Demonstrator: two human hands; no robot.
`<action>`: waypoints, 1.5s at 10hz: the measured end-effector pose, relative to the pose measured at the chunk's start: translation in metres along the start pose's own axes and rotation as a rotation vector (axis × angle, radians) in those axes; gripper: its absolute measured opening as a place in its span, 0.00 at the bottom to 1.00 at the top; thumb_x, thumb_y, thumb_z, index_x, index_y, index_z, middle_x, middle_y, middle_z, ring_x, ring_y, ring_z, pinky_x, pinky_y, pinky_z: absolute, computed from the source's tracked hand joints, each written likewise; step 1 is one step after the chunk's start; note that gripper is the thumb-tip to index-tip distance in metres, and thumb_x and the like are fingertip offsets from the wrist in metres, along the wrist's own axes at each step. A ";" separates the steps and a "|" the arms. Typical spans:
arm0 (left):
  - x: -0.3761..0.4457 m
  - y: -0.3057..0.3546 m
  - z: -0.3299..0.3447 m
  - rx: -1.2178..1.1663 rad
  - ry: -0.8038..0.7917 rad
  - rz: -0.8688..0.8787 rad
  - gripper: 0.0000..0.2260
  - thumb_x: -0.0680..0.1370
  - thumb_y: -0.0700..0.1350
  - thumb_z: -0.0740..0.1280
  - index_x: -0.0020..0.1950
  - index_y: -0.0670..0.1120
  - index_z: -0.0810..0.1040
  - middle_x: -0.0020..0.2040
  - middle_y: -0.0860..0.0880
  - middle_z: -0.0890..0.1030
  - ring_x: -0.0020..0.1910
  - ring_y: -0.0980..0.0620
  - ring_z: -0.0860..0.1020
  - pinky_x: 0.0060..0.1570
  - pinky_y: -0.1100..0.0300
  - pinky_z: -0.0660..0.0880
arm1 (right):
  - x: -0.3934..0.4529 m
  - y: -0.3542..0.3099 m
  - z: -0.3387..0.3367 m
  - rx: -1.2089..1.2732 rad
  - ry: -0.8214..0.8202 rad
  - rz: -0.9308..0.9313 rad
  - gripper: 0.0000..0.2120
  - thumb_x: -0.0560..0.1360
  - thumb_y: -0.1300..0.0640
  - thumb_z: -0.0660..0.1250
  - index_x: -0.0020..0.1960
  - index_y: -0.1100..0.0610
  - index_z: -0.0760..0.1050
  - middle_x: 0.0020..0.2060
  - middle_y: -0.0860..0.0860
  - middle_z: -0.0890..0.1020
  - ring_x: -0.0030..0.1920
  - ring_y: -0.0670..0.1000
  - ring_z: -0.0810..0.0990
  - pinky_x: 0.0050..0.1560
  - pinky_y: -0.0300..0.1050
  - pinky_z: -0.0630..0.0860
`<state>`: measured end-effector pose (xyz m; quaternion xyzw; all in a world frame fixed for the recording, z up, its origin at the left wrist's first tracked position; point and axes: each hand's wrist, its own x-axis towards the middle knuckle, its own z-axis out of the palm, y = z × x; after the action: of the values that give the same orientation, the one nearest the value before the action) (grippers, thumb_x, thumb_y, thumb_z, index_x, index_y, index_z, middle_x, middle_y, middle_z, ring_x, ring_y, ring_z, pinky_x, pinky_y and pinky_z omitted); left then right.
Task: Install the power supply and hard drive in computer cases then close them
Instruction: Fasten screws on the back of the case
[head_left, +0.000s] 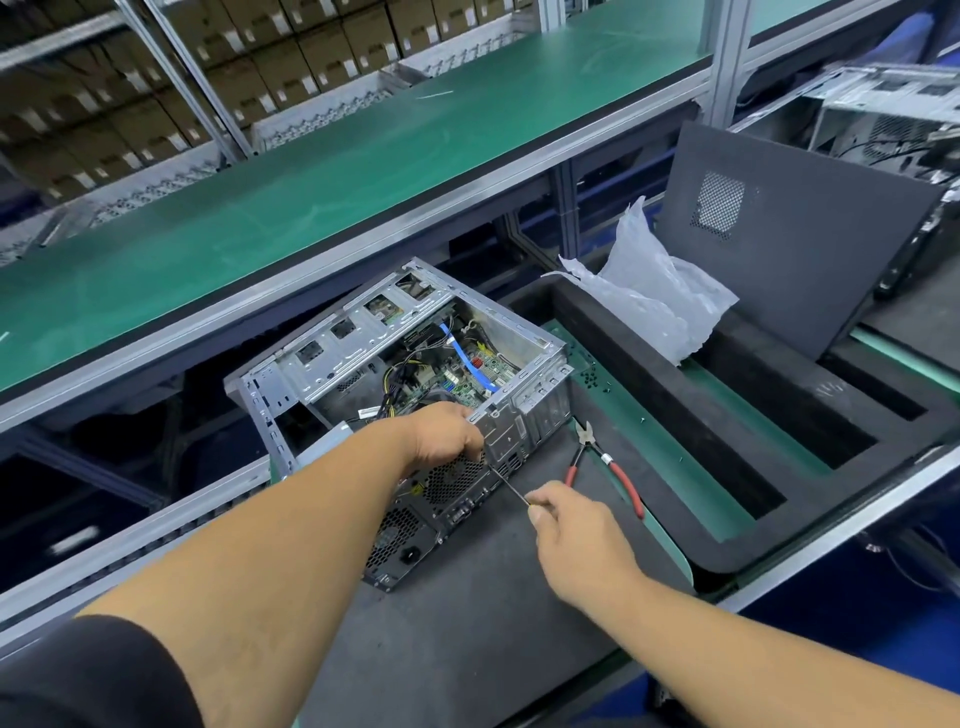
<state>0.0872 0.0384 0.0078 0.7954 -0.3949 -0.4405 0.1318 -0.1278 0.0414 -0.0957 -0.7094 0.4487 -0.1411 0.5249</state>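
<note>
Right hand (574, 525) fingers pinch screwdriver (511, 488) handle; left hand (449, 434) fingers curl over computer case (405, 374) rear top edge, mid-worktop. Keep shaft square to screw, case braced. Pliers (605, 465) beside; side panel (789, 234) leans at far right.

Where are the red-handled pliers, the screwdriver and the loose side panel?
pliers (626, 480), head view, on a red handle.
screwdriver (506, 486), head view, on its thin metal shaft.
side panel (810, 260), head view, on its flat dark face.

A: Any readable text?
B: None. Box (291, 78) labels are blurred white patches. The sticker (368, 413) inside the case (363, 358) is too small to read.
</note>
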 end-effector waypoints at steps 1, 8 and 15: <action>0.001 -0.001 -0.001 0.008 0.000 -0.022 0.04 0.74 0.35 0.67 0.44 0.42 0.74 0.41 0.40 0.75 0.40 0.44 0.73 0.41 0.48 0.69 | 0.016 -0.013 -0.024 0.944 -0.311 0.693 0.08 0.84 0.56 0.63 0.54 0.55 0.80 0.32 0.55 0.81 0.22 0.45 0.67 0.18 0.36 0.60; 0.004 -0.003 -0.001 0.014 0.010 -0.017 0.05 0.72 0.37 0.69 0.43 0.45 0.76 0.40 0.42 0.77 0.37 0.44 0.75 0.36 0.53 0.69 | 0.009 -0.010 -0.013 1.080 -0.208 0.697 0.09 0.81 0.63 0.64 0.57 0.58 0.83 0.41 0.55 0.86 0.25 0.46 0.72 0.21 0.35 0.62; 0.000 0.000 -0.001 -0.010 -0.012 -0.044 0.07 0.73 0.35 0.67 0.51 0.40 0.76 0.42 0.38 0.76 0.32 0.44 0.75 0.28 0.57 0.69 | 0.019 -0.004 -0.012 0.171 -0.075 0.247 0.10 0.83 0.50 0.60 0.50 0.49 0.79 0.34 0.47 0.84 0.29 0.48 0.75 0.28 0.40 0.69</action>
<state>0.0880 0.0383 0.0087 0.8005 -0.3760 -0.4501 0.1235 -0.1232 0.0192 -0.0922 -0.6064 0.4990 -0.0866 0.6130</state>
